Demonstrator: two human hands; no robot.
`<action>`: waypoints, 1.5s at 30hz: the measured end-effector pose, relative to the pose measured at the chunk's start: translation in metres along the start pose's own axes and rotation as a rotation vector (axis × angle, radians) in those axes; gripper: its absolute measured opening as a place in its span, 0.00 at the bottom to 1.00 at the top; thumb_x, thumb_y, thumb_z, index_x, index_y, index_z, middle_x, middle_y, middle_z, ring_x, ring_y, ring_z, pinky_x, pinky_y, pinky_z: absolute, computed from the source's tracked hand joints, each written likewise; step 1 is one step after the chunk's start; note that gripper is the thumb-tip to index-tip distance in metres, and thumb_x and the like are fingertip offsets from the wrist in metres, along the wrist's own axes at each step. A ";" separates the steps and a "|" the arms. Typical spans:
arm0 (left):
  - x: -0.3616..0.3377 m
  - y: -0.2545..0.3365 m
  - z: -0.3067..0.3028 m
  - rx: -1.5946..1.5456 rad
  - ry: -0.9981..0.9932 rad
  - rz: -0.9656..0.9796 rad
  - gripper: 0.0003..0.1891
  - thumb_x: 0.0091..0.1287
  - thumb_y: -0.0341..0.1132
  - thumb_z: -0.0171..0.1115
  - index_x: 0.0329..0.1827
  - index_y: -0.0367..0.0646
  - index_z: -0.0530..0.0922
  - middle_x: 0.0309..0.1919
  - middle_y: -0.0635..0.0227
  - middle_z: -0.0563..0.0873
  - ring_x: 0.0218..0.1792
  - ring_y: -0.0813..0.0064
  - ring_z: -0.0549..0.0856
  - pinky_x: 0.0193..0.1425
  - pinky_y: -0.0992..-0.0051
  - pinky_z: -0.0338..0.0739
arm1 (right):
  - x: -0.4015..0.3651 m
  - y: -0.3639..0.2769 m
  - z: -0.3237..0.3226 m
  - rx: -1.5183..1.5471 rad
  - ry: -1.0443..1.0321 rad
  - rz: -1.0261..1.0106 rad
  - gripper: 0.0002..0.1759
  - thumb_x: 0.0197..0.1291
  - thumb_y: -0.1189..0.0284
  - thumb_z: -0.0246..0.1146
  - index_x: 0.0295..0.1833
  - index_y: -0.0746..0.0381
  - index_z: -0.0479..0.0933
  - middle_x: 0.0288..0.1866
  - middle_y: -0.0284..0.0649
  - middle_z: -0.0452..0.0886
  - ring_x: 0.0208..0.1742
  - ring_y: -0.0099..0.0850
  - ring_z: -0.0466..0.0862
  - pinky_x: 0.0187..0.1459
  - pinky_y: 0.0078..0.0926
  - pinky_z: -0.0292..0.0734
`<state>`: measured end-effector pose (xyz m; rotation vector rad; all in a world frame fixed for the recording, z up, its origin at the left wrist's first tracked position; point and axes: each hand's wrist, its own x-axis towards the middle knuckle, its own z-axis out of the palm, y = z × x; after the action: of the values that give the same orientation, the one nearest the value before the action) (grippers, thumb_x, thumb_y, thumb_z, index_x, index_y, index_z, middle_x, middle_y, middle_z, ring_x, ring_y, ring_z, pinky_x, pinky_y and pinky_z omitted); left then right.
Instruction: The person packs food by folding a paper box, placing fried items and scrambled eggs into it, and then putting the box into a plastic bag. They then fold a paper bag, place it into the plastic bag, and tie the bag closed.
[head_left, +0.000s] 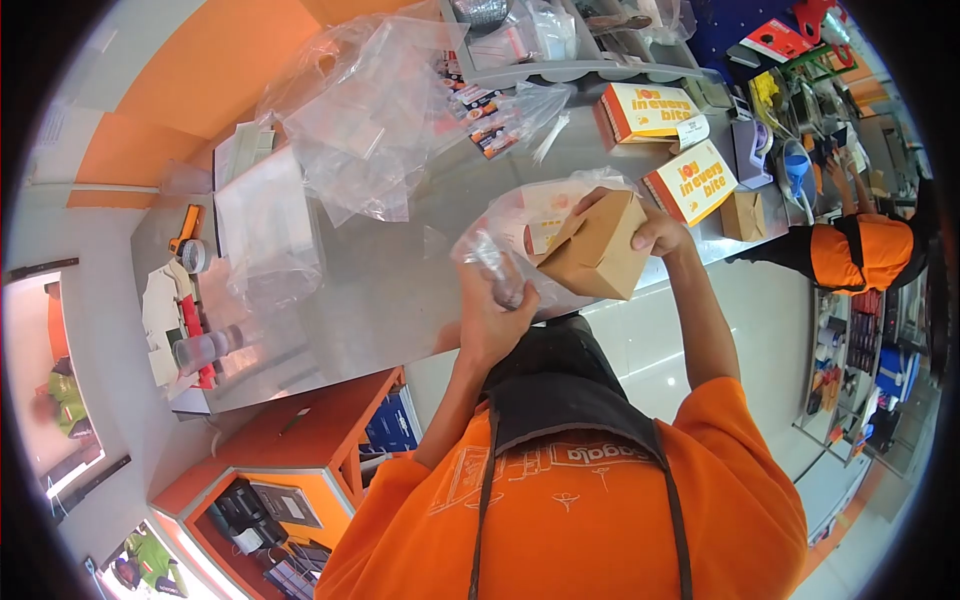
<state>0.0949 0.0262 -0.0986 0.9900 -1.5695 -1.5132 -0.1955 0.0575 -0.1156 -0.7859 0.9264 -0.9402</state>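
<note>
My left hand [492, 312] grips the bunched mouth of a clear plastic bag [495, 228] that rests on the steel counter [380, 290]. An orange-and-white food box [548, 212] lies inside the bag. My right hand [658, 234] holds a plain brown cardboard box [594, 250] by its far top edge, tilted, at the bag's opening. I cannot tell whether the brown box is partly inside the bag. My orange shirt and dark apron fill the bottom of the view.
A heap of clear plastic bags [365, 110] lies at the back left. Two orange-and-white printed boxes [690, 180] and a small brown box [742, 215] sit to the right. Tape dispenser [188, 248] and plastic cups [205, 350] are at left. A co-worker in orange [860, 250] stands at right.
</note>
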 end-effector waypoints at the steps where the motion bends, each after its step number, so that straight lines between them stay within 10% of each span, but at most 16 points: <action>1: 0.001 -0.002 0.002 0.028 -0.069 0.014 0.47 0.58 0.15 0.65 0.79 0.40 0.49 0.32 0.74 0.70 0.33 0.84 0.71 0.45 0.83 0.71 | -0.003 0.001 0.004 -0.011 0.048 0.018 0.54 0.27 0.59 0.78 0.67 0.67 0.72 0.65 0.47 0.78 0.67 0.40 0.78 0.70 0.35 0.69; 10: -0.014 0.004 0.029 0.317 -0.474 0.366 0.43 0.56 0.24 0.66 0.80 0.44 0.61 0.46 0.50 0.84 0.48 0.50 0.83 0.68 0.62 0.70 | 0.001 0.003 0.023 -0.580 0.285 -0.193 0.41 0.44 0.77 0.80 0.66 0.56 0.71 0.68 0.36 0.72 0.71 0.33 0.72 0.72 0.35 0.68; 19: 0.008 0.009 0.067 0.246 -0.446 0.445 0.35 0.60 0.27 0.68 0.73 0.39 0.67 0.30 0.56 0.83 0.35 0.57 0.84 0.58 0.60 0.73 | 0.001 0.024 0.004 -0.981 0.488 -0.109 0.45 0.46 0.75 0.76 0.70 0.59 0.62 0.75 0.53 0.70 0.74 0.56 0.70 0.73 0.43 0.66; 24: 0.020 0.022 0.061 0.307 -0.078 0.401 0.25 0.62 0.33 0.74 0.60 0.35 0.75 0.37 0.55 0.82 0.31 0.55 0.83 0.43 0.59 0.77 | -0.045 -0.027 0.026 -1.184 0.354 -0.223 0.35 0.51 0.77 0.76 0.66 0.65 0.73 0.74 0.53 0.71 0.75 0.48 0.71 0.74 0.41 0.68; 26: 0.024 0.026 0.043 0.349 -0.030 0.363 0.22 0.62 0.35 0.75 0.55 0.35 0.78 0.39 0.57 0.84 0.35 0.56 0.86 0.45 0.61 0.79 | -0.105 -0.033 0.011 -0.521 0.431 -0.178 0.30 0.53 0.76 0.76 0.63 0.65 0.76 0.73 0.54 0.73 0.75 0.47 0.72 0.73 0.44 0.69; 31: 0.030 0.041 0.024 0.395 -0.041 0.292 0.18 0.61 0.31 0.74 0.50 0.35 0.79 0.43 0.51 0.82 0.45 0.50 0.84 0.48 0.62 0.78 | -0.188 0.013 -0.097 -1.309 1.367 0.007 0.54 0.48 0.60 0.81 0.78 0.57 0.61 0.77 0.59 0.64 0.79 0.55 0.63 0.74 0.51 0.64; 34: 0.039 0.022 0.052 0.551 -0.067 0.361 0.20 0.59 0.30 0.72 0.55 0.37 0.80 0.49 0.50 0.82 0.51 0.48 0.80 0.54 0.59 0.75 | -0.197 0.059 -0.160 -1.540 1.405 0.343 0.67 0.41 0.49 0.82 0.84 0.48 0.50 0.75 0.65 0.62 0.76 0.59 0.64 0.72 0.58 0.62; 35: 0.045 0.016 0.069 0.637 -0.083 0.404 0.22 0.59 0.32 0.72 0.57 0.38 0.80 0.50 0.52 0.81 0.54 0.49 0.79 0.56 0.58 0.74 | -0.203 0.074 -0.189 -1.474 1.381 0.137 0.68 0.41 0.45 0.81 0.84 0.42 0.49 0.70 0.68 0.65 0.72 0.62 0.68 0.68 0.63 0.64; 39: 0.064 -0.009 0.133 0.940 -0.021 0.301 0.28 0.58 0.38 0.73 0.62 0.43 0.80 0.59 0.57 0.78 0.64 0.55 0.70 0.67 0.53 0.64 | -0.199 0.071 -0.207 -1.403 1.427 0.385 0.58 0.48 0.53 0.76 0.83 0.42 0.52 0.65 0.67 0.69 0.68 0.61 0.71 0.63 0.58 0.72; 45: 0.067 -0.030 0.142 1.041 0.121 0.218 0.30 0.54 0.43 0.75 0.62 0.47 0.81 0.63 0.60 0.73 0.67 0.51 0.65 0.67 0.48 0.61 | -0.233 0.067 -0.171 -1.115 1.458 0.021 0.49 0.49 0.63 0.73 0.78 0.50 0.61 0.60 0.59 0.76 0.60 0.56 0.77 0.61 0.53 0.75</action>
<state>-0.0610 0.0279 -0.1349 1.3351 -2.3125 -0.3967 -0.3962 0.2688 -0.1713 -0.9108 2.8707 -0.8574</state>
